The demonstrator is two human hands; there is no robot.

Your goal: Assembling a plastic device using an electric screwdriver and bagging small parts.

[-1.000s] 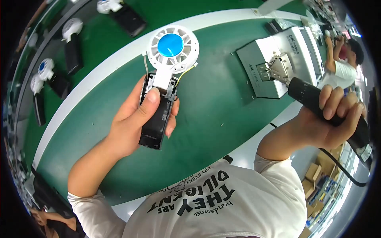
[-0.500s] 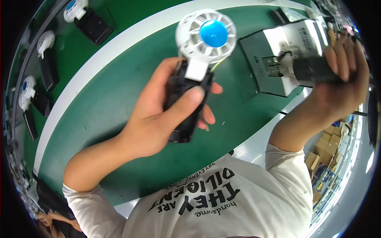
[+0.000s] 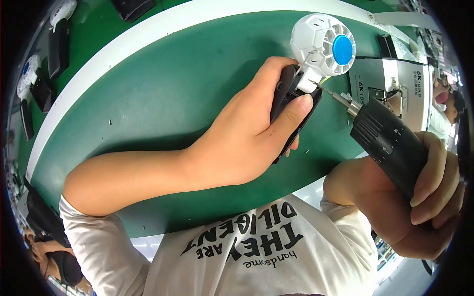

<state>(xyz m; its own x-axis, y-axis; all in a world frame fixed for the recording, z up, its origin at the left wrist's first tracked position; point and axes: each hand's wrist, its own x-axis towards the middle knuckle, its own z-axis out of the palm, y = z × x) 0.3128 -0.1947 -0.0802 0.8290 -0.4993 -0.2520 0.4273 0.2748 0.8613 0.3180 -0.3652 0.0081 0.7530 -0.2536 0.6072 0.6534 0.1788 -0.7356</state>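
Green tabletop (image 3: 163, 108) was bordered by a curved white edge (image 3: 121, 47). Over it, a handheld fan (image 3: 321, 42) was held by the left hand (image 3: 247, 126), its black handle (image 3: 283, 89) clamped between thumb and fingers. An electric screwdriver (image 3: 390, 145) was gripped by the right hand (image 3: 437, 190), fingers wrapped around its body. Its bit (image 3: 330, 92) was pointed at the fan's neck; whether they touched could not be told.

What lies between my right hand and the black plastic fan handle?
In the head view, the black cylindrical screwdriver, its slim metal bit pointing toward the upper end of the handle.
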